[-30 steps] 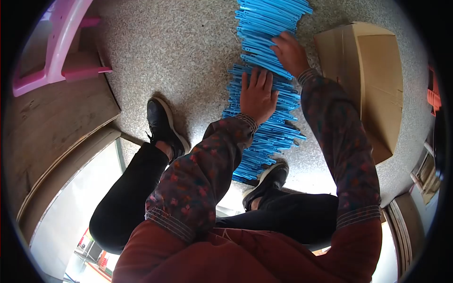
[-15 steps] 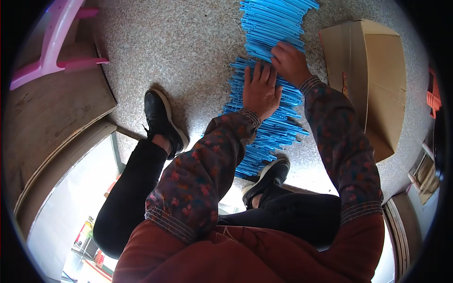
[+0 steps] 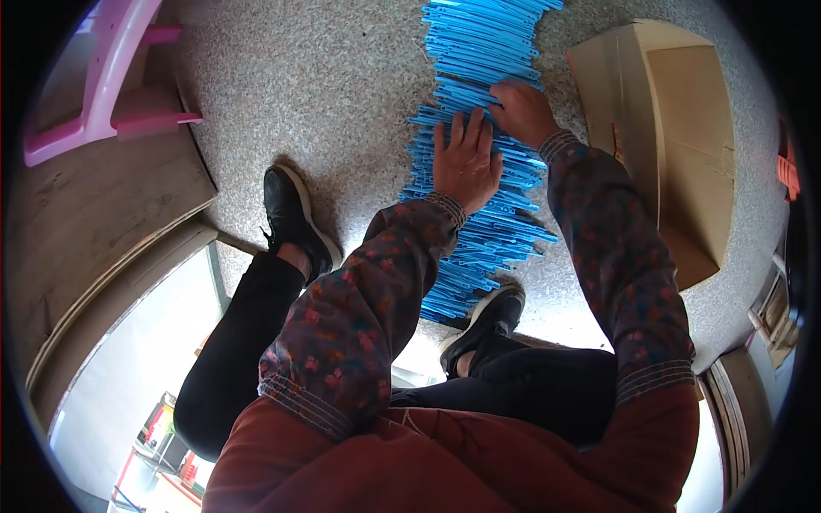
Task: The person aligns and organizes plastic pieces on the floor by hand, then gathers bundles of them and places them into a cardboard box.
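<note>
A long row of thin blue plastic strips, some with small holes at their ends, lies crosswise on the floor and runs toward my feet. My left hand rests flat on the strips with its fingers spread. Just to its upper right, my right hand is curled over the right ends of the strips, thumb and fingers drawn together on them. How many strips it grips is hidden.
An open cardboard box stands on the speckled floor to the right. My black shoes flank the row. At the left are a pink plastic frame and a wooden board. An orange object sits at the far right.
The whole view has shifted slightly. My right hand's fingers are curled more tightly at the strip ends. My left hand stays flat on the strips.
</note>
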The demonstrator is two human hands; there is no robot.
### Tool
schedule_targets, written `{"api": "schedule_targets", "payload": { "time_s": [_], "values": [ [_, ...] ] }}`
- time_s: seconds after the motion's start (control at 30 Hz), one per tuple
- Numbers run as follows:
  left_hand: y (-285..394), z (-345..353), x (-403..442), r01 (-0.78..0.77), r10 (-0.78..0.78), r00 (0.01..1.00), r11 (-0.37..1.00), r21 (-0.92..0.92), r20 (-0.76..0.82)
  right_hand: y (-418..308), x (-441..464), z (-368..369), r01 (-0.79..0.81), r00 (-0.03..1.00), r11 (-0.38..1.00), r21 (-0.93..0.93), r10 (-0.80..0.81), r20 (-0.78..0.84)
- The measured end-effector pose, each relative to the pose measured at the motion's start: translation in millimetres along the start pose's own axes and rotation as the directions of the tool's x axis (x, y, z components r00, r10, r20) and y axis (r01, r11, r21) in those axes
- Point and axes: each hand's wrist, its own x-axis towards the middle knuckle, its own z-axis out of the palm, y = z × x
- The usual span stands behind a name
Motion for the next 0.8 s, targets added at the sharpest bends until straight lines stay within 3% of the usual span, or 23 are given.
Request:
{"api": "schedule_targets", "payload": {
  "time_s": [0.07, 0.17, 0.27, 0.37, 0.57, 0.67, 0.77, 0.8],
  "values": [
    [0, 0, 0, -0.005, 0.005, 1.000, 1.000, 0.002, -0.002, 2, 7, -6, -0.101, 0.993, 0.994, 0.040, 0.098, 0.064],
    [1, 1, -1, -0.008, 0.008, 1.000, 1.000, -0.002, -0.013, 4, 13, -21, -0.105, 0.994, 0.983, 0.148, 0.098, 0.057],
    [1, -2, 2, -0.006, 0.006, 1.000, 1.000, -0.004, -0.010, 4, 17, -27, -0.198, 0.968, 0.970, 0.137, 0.172, 0.180],
    [3, -4, 7, 0.005, -0.005, 1.000, 1.000, 0.006, 0.009, 16, 14, -17, -0.158, 0.979, 0.917, 0.366, 0.098, 0.178],
    [2, -1, 7, -0.019, 0.020, 0.999, 0.999, 0.027, -0.027, 15, 14, -25, -0.183, 0.976, 0.867, 0.463, 0.105, 0.188],
    [1, 1, 6, -0.017, 0.018, 0.999, 0.999, 0.030, -0.037, 2, 16, -26, -0.187, 0.981, 0.966, 0.176, 0.174, 0.091],
    [1, 2, 5, -0.012, 0.013, 0.999, 1.000, 0.029, -0.037, 3, 18, -8, -0.096, 0.995, 0.993, -0.074, 0.098, 0.027],
    [2, 2, 5, -0.010, 0.011, 0.999, 1.000, 0.030, -0.042, 3, 16, -2, -0.055, 0.998, 0.996, -0.070, 0.056, 0.014]
  ]
}}
